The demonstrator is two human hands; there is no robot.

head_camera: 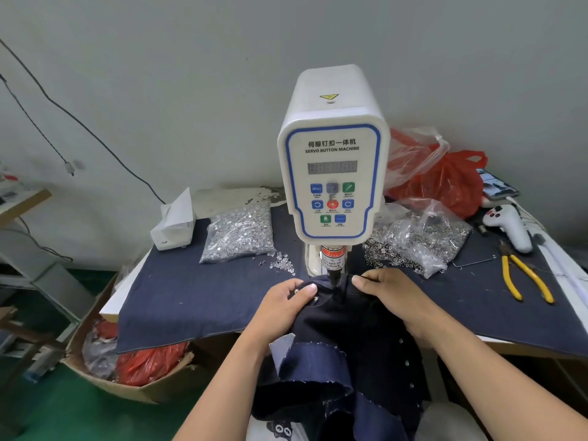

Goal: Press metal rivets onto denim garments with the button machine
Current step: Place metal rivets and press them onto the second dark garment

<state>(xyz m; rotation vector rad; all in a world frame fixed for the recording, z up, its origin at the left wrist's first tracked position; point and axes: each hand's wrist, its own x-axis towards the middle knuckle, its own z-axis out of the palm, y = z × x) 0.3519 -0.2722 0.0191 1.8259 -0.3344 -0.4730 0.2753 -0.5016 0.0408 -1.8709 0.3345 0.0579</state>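
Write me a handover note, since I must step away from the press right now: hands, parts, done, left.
Left hand and right hand each grip the dark blue denim garment, holding its edge under the punch of the white servo button machine.
Clear bag of silver rivets lies left of the machine, clear bag of metal rings right.
Done: two rivets show by the left thumb.
Left: press the spot under the punch, probably.

2 rivet bags (pixel 239 234) flank button machine (pixel 332 173) — bare cloth (pixel 191 297) left, pliers (pixel 525 278) right.
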